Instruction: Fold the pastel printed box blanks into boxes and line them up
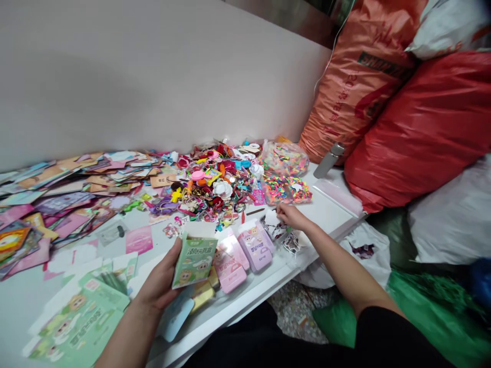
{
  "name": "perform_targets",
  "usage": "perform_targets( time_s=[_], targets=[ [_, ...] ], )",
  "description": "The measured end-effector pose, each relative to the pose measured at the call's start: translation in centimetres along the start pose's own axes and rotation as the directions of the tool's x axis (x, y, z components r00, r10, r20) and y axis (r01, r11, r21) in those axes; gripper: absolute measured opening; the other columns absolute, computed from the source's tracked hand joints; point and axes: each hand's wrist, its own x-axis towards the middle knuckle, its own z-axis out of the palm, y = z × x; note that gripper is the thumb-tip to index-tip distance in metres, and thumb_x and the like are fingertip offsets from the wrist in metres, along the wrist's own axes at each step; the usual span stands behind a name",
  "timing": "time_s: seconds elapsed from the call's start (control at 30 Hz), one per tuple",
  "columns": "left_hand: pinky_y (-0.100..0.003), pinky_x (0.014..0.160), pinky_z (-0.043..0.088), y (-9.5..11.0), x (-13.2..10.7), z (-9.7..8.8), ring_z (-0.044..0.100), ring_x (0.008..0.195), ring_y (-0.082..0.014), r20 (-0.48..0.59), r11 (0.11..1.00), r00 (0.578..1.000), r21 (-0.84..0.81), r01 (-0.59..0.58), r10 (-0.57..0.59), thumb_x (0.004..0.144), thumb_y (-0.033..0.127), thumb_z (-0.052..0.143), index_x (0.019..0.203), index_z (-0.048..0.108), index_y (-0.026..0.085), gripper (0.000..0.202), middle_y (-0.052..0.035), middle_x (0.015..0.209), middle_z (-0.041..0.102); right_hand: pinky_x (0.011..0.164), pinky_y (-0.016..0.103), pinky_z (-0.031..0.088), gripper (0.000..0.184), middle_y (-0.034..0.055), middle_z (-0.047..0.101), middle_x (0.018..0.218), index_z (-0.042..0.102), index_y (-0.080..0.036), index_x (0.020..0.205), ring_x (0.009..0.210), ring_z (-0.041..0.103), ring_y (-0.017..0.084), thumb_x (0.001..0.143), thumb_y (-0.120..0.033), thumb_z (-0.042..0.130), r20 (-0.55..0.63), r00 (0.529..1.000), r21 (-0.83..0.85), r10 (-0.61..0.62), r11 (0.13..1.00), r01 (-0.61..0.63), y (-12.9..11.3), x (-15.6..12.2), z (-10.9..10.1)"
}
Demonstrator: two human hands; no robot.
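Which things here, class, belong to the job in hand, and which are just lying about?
Apparently in use:
green box, in the left hand
small black-and-white pieces, beside the right hand
matching green cartons

Apparently just lying about:
grey bottle
red sack
orange sack

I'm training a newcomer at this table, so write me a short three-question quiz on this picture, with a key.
1. Which hand holds the green carton?
2. True or false: the grey bottle stands beside the red sack.
3. Fill in the colour: the case nearest the right hand is ____.

Key:
1. The left hand.
2. True.
3. Purple; the purple case lies closer to it than the pink cases.
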Motion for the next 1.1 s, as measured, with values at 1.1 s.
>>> perform_targets(
  time_s=[1.1],
  targets=[
    [-0.043,0.093,0.048,0.8,2.4,1.3,0.063,0.103,-0.0344,0.147,0.988,0.983,0.126,0.094,-0.112,0.058,0.037,0.08,0.106,0.068,0.012,0.056,-0.0141,0.102,0.071,0.082,0.025,0.047,0.027,0.0055,0.069,0.1,0.067,-0.019,0.103,0.091,0.062,0.014,0.087,-0.013,0.047,0.004,0.677,0.255,-0.736,0.655,0.711,-15.0,1.1,3.2]
  ],
)
